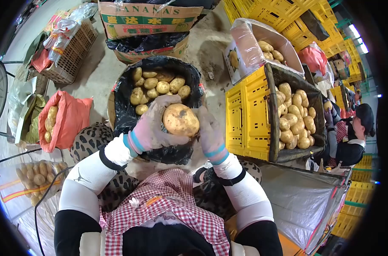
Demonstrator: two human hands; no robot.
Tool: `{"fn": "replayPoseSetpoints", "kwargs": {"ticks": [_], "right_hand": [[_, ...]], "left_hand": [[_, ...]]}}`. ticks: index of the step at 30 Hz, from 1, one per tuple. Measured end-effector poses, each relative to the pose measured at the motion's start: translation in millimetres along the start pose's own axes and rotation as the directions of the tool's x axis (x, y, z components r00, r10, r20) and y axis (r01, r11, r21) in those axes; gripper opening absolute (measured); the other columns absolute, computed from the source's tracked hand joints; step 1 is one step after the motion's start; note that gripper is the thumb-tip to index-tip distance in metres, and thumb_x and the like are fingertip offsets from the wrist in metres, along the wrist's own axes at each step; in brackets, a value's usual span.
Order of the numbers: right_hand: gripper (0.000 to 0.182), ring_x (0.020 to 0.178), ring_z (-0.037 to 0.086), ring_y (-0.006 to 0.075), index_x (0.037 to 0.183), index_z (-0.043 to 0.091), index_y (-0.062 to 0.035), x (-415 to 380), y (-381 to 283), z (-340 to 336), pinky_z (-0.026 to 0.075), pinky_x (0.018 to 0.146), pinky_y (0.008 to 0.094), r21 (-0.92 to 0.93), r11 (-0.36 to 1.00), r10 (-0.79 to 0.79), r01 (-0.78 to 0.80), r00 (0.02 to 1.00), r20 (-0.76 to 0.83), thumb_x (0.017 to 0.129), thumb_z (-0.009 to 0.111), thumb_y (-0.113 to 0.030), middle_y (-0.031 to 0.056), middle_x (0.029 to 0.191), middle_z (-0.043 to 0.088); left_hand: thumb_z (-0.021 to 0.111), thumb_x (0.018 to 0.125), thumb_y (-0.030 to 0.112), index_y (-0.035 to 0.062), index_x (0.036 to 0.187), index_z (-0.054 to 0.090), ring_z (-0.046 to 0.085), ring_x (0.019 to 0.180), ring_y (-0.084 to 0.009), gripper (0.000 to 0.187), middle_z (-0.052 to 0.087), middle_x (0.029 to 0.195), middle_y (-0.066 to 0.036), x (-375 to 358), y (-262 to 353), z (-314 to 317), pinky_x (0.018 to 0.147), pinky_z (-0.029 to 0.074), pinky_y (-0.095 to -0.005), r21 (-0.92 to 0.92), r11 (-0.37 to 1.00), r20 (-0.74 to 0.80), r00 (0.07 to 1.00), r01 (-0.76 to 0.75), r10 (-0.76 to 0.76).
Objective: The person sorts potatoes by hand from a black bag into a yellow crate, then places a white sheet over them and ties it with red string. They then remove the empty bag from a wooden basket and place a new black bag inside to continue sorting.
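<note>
A large, dirt-smudged potato (181,120) is held up in front of me. My left hand (153,128), in a soiled pinkish-grey glove with a blue-striped cuff, grips its left side, thumb below and fingers along the top. My right hand (211,133), gloved alike, closes against its right side; some of those fingertips are hidden. Behind and below the hands stands a box lined with a black plastic bag (128,115). Several smaller potatoes (162,87) lie in the far part of that lining.
To the right, a yellow crate (247,117) holds several potatoes, beside a plastic-lined carton (247,59). At left are a red sack (74,115), a bag of potatoes (36,177) and a wicker-like basket (74,55). A banana box (151,19) stands ahead. Another person (351,136) is at far right.
</note>
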State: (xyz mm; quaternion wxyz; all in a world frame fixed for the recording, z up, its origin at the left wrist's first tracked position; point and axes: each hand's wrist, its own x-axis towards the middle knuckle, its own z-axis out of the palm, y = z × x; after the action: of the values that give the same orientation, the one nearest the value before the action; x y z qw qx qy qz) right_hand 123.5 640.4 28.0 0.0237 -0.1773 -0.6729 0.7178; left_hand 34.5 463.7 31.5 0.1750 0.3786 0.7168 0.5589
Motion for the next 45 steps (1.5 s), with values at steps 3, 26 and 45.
{"fn": "replayPoseSetpoints", "kwargs": {"ticks": [3, 26, 45], "right_hand": [[0.049, 0.098, 0.060, 0.0127, 0.117, 0.062, 0.0040, 0.5, 3.3, 1.5, 0.047, 0.089, 0.0271, -0.028, 0.988, -0.152, 0.153, 0.988, 0.031, 0.104, 0.044, -0.040, 0.0080, 0.108, 0.066], [0.035, 0.067, 0.061, 0.0130, 0.126, 0.054, -0.0039, 28.1, 27.0, -10.4, 0.051, 0.060, 0.0245, 0.095, 0.992, 0.066, -0.080, 0.987, 0.146, 0.102, 0.052, -0.029, 0.0080, 0.088, 0.064], [0.037, 0.104, 0.060, 0.0178, 0.124, 0.060, 0.0008, 9.5, 14.5, -22.4, 0.047, 0.092, 0.0307, -0.503, 0.794, -0.423, 0.342, 0.904, -0.053, 0.097, 0.059, -0.025, 0.0111, 0.115, 0.066]], "left_hand": [[0.088, 0.069, 0.018, 0.0018, 0.134, 0.046, 0.058, 0.109, -0.0162, 0.079, 0.060, 0.120, -0.008, -0.8, 6.3, 3.1, 0.098, 0.046, -0.0305, 0.283, 0.959, -0.128, 0.991, -0.001, 0.039], [0.083, 0.075, 0.021, 0.0022, 0.129, 0.054, 0.058, 0.112, -0.0169, 0.064, 0.062, 0.122, -0.008, -86.6, 75.4, -141.2, 0.099, 0.046, -0.0323, -0.438, 0.871, -0.395, 0.918, -0.221, 0.034], [0.050, 0.102, 0.028, 0.0097, 0.139, 0.046, 0.060, 0.109, -0.0191, 0.042, 0.061, 0.123, -0.010, -179.7, 51.5, -300.8, 0.095, 0.050, -0.0356, -0.493, 0.853, -0.697, 0.665, -0.171, -0.269]]}}
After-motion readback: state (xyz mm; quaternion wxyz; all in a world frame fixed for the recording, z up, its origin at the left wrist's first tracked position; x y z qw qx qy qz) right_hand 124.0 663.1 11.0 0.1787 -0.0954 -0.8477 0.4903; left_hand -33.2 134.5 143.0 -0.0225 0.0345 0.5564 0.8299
